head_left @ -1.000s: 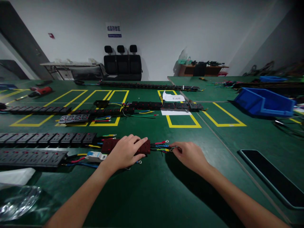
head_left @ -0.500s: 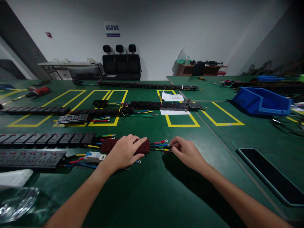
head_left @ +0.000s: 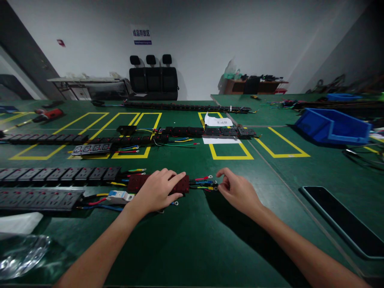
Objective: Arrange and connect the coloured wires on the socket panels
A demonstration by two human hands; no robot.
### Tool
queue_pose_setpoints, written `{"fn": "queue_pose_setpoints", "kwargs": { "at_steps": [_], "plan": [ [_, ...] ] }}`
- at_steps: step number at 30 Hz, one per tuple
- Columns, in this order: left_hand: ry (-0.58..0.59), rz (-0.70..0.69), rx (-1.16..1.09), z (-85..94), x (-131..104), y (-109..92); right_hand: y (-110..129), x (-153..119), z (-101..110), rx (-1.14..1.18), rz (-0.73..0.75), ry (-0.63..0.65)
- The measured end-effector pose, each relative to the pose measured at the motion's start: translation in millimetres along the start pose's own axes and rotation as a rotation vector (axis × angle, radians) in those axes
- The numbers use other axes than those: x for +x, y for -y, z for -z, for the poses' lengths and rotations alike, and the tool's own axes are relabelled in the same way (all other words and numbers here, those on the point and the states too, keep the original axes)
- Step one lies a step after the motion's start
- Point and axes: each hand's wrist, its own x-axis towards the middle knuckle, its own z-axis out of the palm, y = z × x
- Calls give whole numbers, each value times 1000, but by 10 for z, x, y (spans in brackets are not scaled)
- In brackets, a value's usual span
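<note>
My left hand [head_left: 159, 190] rests on a dark red socket strip [head_left: 182, 185], its fingers and thumb spread over the top. Several coloured wires [head_left: 202, 183] with ring terminals stick out from the strip's right end. Just beyond the terminals is my right hand [head_left: 235, 188], thumb and index finger apart in a loose curl, with nothing seen between them. A grey and white breaker [head_left: 118, 197] on red, yellow and blue wires lies left of my left hand, beside two rows of black sockets [head_left: 60, 175].
A phone [head_left: 342, 220] lies at the right, below a blue bin [head_left: 333, 126]. Further back are more socket strips [head_left: 186, 131], white paper [head_left: 218, 121] and a red tool [head_left: 51, 115]. Clear plastic [head_left: 24, 254] lies at the near left.
My right thumb and index finger have parted and drawn slightly right, off the wire ends. My left hand has stayed on the red strip.
</note>
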Motion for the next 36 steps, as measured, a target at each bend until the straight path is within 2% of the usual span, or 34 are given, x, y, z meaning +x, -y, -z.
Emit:
{"fn": "queue_pose_setpoints", "kwargs": {
  "at_steps": [5,12,21,30,36],
  "plan": [
    [1,1,-3,11,9,-7,-13,19,29,-74,-20,-15],
    [-9,-8,-7,-10,12,8,-14,29,1,-124,-25,71],
    [-18,-13,-6,-29,16,29,-4,25,-1,-75,4,16],
    [-34,-14,-14,-32,5,29,34,-25,-42,186,170,-33],
    [-36,-19,-12,-40,3,30,59,-48,-49,238,270,-75]
  ]
}}
